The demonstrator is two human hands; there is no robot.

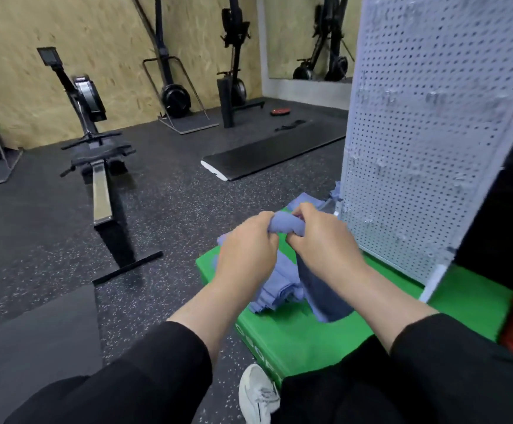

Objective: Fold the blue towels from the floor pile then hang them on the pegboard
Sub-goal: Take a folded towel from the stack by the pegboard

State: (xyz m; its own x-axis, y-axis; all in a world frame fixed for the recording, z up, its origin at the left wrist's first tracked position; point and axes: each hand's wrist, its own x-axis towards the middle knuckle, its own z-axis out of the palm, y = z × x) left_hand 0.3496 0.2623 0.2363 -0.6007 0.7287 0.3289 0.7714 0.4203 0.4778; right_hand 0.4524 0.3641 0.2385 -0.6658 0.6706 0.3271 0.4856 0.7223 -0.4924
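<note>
Head view: left hand (246,243) and right hand (322,240) both have fingers curled round the bunched top edge of one blue towel (282,224), knuckles nearly touching. Towel hangs from the grip below the right hand, its tail (328,298) draped down onto the green box (304,338). My read: hands are close together so they can slide apart along the edge and find the corners before folding.

Under the left wrist sits a stack of blue towels (276,292) on the box, looks like the folded lot, but I can't tell how neat. More blue cloth (307,200) just beyond the hands, probably the unfolded pile.

Pegboard (426,133) stands just right of the right hand, upright on the box, within easy reach for hanging. Nothing visibly on it; pegs too blurred to make out.

Judgement: folding in progress, hanging not yet started.
</note>
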